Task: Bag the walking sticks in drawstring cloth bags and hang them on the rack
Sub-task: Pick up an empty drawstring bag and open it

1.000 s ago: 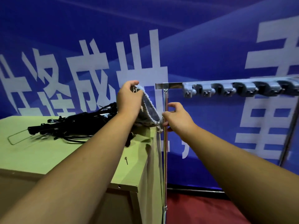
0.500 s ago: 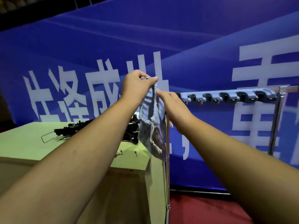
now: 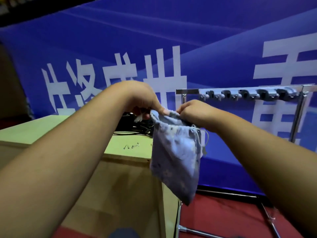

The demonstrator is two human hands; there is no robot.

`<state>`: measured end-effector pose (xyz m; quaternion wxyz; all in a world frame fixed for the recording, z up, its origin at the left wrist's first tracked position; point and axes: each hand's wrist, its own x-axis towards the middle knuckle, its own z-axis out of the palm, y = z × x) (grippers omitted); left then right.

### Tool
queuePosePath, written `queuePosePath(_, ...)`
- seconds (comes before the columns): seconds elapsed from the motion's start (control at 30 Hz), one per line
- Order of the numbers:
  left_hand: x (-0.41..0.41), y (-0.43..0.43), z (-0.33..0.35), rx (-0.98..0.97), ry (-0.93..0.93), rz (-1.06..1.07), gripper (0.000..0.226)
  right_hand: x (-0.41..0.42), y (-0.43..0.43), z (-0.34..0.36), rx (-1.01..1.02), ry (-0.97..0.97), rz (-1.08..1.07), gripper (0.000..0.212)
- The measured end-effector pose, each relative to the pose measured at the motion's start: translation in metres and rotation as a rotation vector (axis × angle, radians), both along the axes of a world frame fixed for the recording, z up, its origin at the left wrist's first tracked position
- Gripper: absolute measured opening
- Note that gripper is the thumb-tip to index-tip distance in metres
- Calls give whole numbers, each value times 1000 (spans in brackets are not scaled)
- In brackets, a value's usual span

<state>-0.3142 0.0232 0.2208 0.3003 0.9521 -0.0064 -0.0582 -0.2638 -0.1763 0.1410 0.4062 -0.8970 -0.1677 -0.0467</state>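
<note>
A pale blue drawstring cloth bag hangs limp in front of me, its gathered mouth held up between both hands. My left hand pinches the left side of the rim. My right hand pinches the right side of the rim. The bag's cord dangles at its right. Behind my left hand, a black tangle of folded walking sticks lies on the green table, mostly hidden. The metal rack with a row of grey clips stands at the right.
A few small metal pins lie on the table near its right edge. The rack's upright post and floor bars stand on red carpet. A blue banner with white characters fills the background.
Both hands have come down from beside the rack's left end and moved apart along the bag's rim. The bag now hangs lower, in front of the table's corner.
</note>
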Motion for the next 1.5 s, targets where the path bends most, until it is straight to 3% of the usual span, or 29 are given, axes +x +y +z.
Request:
queuePosePath(0.2,-2,45,-64,2,116,100,21,6,54,-42,-428,-73,138,19)
queuePosePath(0.4,7,82,-129,-86,89,225,12,32,105,-90,-711,-135,177,7)
queuePosePath(0.53,26,100,-159,-168,69,274,7,51,123,-114,-671,-124,159,9)
queuePosePath(0.73,55,116,-197,-250,6,316,8,82,137,-134,-430,-9,22,23)
queuePosePath(0.87,72,119,-216,-292,3,364,5,112,147,-154,-431,10,-1,23)
queuePosePath(1.03,87,120,-236,-307,4,424,6,122,155,-160,-167,134,-144,22)
queuePosePath(1.3,101,122,-242,-270,-10,434,11,145,167,-162,-426,201,-101,16)
queuePosePath(1.5,110,113,-241,-81,23,430,13,153,159,-165,-421,152,-127,23)
